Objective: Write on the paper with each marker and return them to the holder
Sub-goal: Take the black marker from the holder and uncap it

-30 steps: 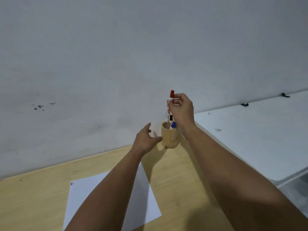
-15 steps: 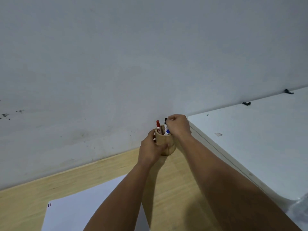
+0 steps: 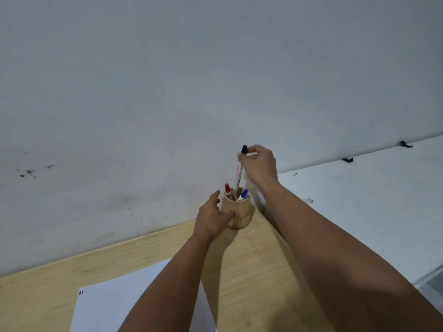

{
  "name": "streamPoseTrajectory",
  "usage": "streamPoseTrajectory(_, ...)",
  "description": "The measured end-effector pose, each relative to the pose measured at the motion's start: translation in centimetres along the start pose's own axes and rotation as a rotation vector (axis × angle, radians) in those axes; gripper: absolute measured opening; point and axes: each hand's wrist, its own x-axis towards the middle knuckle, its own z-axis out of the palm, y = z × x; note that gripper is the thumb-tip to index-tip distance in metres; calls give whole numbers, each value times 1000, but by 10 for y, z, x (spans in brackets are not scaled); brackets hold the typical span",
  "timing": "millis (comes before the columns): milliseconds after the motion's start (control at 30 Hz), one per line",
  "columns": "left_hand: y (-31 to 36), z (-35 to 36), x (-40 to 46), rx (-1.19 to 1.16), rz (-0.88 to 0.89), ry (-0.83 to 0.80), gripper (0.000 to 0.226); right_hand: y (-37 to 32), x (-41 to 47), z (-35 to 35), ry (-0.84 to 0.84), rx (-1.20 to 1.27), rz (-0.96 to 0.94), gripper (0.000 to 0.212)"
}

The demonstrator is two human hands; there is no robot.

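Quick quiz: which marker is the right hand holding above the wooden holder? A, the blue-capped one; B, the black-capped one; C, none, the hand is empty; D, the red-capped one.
B: the right hand pinches the black-capped marker, its lower end at the wooden holder mouth, while the red-capped marker and blue-capped marker sit inside it.

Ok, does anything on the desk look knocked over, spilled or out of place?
Nothing stands out. The wooden holder stands upright, steadied by the left hand; the right hand holds the black marker above it. The paper lies flat.
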Motion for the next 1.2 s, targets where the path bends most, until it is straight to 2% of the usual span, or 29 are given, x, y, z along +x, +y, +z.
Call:
streamPoseTrajectory(67,6,-20,-9,33,12,33,74,-20,-11,-7,-18,111,-97,9)
streamPoseTrajectory(133,11,-45,-21,60,29,73,58,-35,-30,-6,-123,203,-170,6)
streamPoseTrajectory(233,12,-91,-45,88,38,156,40,-46,-68,11,-331,306,-123,13)
streamPoseTrajectory(300,6,-124,-62,77,10,215,45,-48,-96,28,-460,294,-40,20)
streamPoseTrajectory(433,-19,-185,-104,7,-60,327,77,-50,-155,67,-719,261,64,25)
streamPoseTrajectory(533,-37,-220,-135,69,-73,319,74,-57,-194,97,-888,304,92,24)
streamPoseTrajectory(667,-69,-253,-159,101,-49,296,67,-68,-231,136,-1015,359,98,24)
streamPoseTrajectory(767,-87,-276,-168,114,-87,311,66,-71,-250,162,-1035,355,49,22)
streamPoseTrajectory(933,-105,-298,-167,182,-132,312,63,-72,-265,195,-944,325,-75,19)
streamPoseTrajectory(1000,-112,-300,-163,192,-134,363,61,-74,-266,201,-904,255,-143,17)
streamPoseTrajectory(1067,-121,-305,-158,158,-138,482,60,-70,-262,204,-869,190,-182,15)
streamPoseTrajectory(1133,-131,-317,-157,200,-139,585,61,-59,-256,203,-833,195,-120,16)
streamPoseTrajectory(1200,-143,-324,-159,410,-143,545,61,-48,-250,202,-802,280,27,18)
